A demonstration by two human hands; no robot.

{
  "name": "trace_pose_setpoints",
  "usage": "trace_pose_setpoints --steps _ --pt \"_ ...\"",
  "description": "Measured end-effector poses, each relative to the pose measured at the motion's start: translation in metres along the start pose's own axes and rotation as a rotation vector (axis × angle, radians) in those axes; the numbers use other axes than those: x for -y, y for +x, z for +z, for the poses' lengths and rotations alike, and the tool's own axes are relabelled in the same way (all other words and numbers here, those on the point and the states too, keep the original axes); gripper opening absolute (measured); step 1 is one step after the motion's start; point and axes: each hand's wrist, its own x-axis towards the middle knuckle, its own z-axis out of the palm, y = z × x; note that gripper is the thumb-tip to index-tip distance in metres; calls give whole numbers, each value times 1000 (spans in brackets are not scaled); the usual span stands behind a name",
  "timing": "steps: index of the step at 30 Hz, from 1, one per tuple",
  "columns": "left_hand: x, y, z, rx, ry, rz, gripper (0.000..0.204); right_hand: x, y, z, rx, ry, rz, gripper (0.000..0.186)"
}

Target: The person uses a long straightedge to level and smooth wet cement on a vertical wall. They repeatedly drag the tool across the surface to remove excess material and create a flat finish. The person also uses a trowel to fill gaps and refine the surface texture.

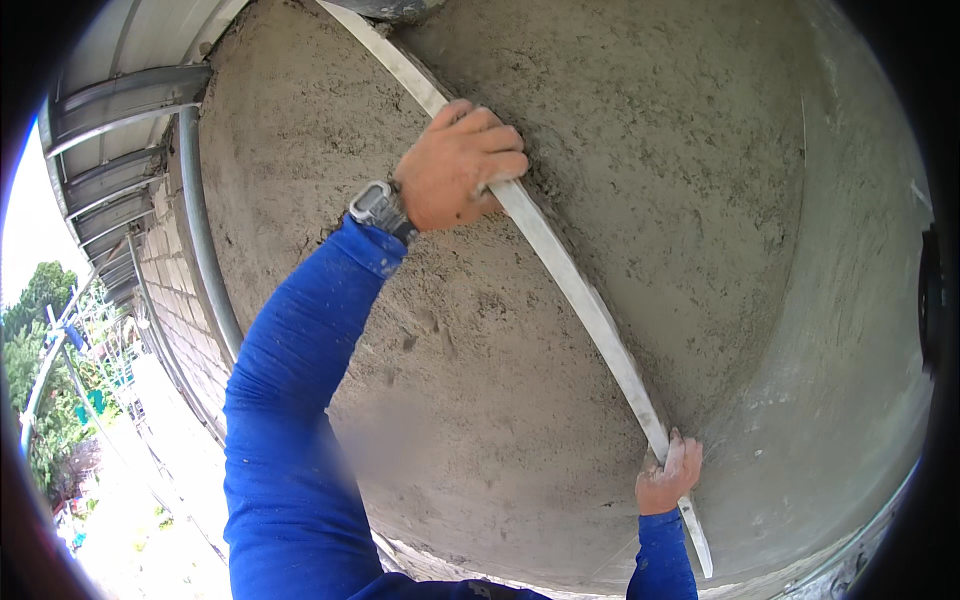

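A long metal straightedge (560, 270) lies slantwise across the wet grey plaster wall (300, 130), upper middle to lower right. The left hand (458, 165) clamps its upper part; the right hand (670, 475) seems to grip the lower end, fingers partly hidden.

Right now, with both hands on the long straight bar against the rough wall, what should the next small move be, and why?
Probably drag the bar sideways across the plaster, keeping it pressed flat. The left hand grips it high and the right hand low, so it spans the wall, and the surface on its left looks rough and uneven beside the smoother band at right.
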Motion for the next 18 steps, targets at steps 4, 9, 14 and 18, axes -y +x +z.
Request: trace_pose_setpoints --steps 4,9,14,18 --pt "27 -9 -5 -69 -1 -27 42 13 22 12 30 -50 -19 56" --pt "-40 -34 15 -32 -101 -61 46 -34 -45 9 92 -86 -46 51" --pt "-67 -36 18 45 -109 -63 45 -48 -57 5 -3 -149 -104 44" --pt "22 -4 -4 -65 1 -20 46 11 36 -8 -42 -98 -54 46"
